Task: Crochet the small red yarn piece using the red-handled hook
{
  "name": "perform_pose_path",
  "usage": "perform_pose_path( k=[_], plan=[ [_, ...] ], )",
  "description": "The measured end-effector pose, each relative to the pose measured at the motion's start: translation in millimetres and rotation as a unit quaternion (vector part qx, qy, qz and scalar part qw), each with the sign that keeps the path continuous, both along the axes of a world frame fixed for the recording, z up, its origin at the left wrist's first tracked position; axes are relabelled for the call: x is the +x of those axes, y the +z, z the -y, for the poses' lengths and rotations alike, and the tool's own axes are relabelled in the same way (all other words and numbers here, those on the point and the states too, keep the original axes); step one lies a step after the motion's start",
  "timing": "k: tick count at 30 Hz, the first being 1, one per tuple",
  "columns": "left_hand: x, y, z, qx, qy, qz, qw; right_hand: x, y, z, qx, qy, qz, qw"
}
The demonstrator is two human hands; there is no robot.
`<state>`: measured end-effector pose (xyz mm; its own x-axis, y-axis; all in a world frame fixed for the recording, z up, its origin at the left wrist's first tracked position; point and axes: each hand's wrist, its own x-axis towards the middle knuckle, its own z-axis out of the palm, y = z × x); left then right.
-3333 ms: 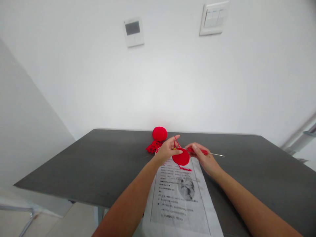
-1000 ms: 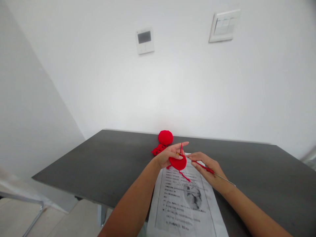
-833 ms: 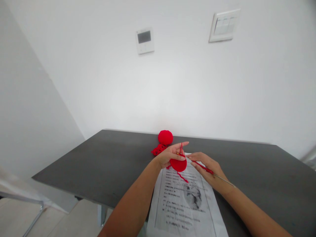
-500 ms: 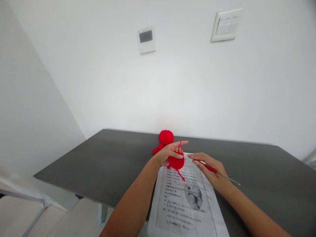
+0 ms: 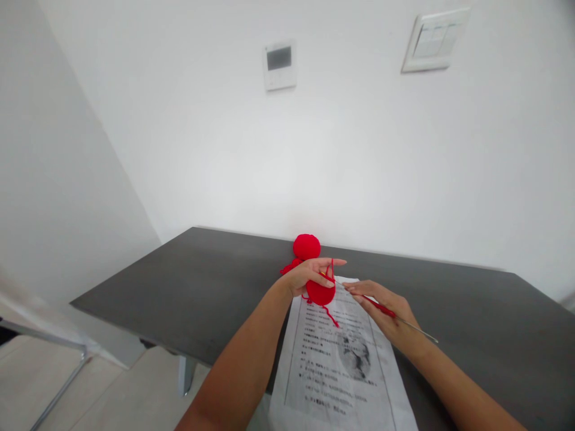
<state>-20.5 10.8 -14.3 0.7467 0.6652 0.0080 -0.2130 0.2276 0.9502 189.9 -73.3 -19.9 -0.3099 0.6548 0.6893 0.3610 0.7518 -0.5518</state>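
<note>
My left hand [image 5: 313, 276] pinches a small red crochet piece [image 5: 320, 292] between thumb and fingers. Its index finger is stretched out to the right, with a strand of red yarn looped over it. A short yarn tail [image 5: 331, 315] dangles from the piece above the paper. My right hand [image 5: 381, 302] is closed on a crochet hook [image 5: 380, 306] with a red grip and thin metal ends. The hook's front end reaches the top edge of the crochet piece, where its tip is too small to make out.
A printed sheet [image 5: 332, 371] with a picture lies under my hands on the dark table [image 5: 179, 293]. Behind my left hand sit a ball of red yarn [image 5: 306, 246] and some loose red yarn [image 5: 291, 266]. The white wall [image 5: 224, 149] rises at the table's back edge.
The whole view has shifted slightly, so the wall fittings appear farther right and higher. Both hands keep their hold on the crochet piece and the hook, with hardly any visible movement.
</note>
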Motion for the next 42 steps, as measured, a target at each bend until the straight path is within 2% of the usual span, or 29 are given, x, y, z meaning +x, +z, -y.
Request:
perform_pose_path(
  k=[9,14,20,24,28,31,35,38,42],
  plan=[
    [-1,5.2,2,-0.007,0.001,-0.022,1.0,5,-5.6,-2,-0.044,0.0,-0.032,0.999],
    [-2,3.7,1,-0.001,-0.001,-0.03,1.0,7,-1.5,-3,-0.091,0.015,-0.026,0.995],
    [0,4.3,3,0.009,0.002,-0.052,0.999,4,8.0,-3,-0.183,0.018,-0.107,0.977],
    [3,4.5,4,0.035,0.012,-0.065,0.997,0,5.4,-4,-0.22,0.033,-0.162,0.961],
    [7,5.2,7,0.049,0.014,-0.061,0.997,-2,-4.3,-6,-0.18,0.008,-0.159,0.971],
    [11,4.4,9,0.048,0.02,-0.051,0.997,-1,-9.9,-8,-0.114,-0.019,-0.115,0.987],
    [17,-0.7,9,0.052,0.033,-0.049,0.997,2,-9.5,-9,-0.054,-0.009,-0.044,0.998],
    [20,-5.0,8,0.049,0.031,-0.044,0.997,2,-6.2,-8,-0.045,-0.005,-0.002,0.999],
    [22,-4.6,9,0.063,0.044,-0.047,0.996,2,-6.4,-7,-0.077,-0.007,-0.023,0.997]
  ],
)
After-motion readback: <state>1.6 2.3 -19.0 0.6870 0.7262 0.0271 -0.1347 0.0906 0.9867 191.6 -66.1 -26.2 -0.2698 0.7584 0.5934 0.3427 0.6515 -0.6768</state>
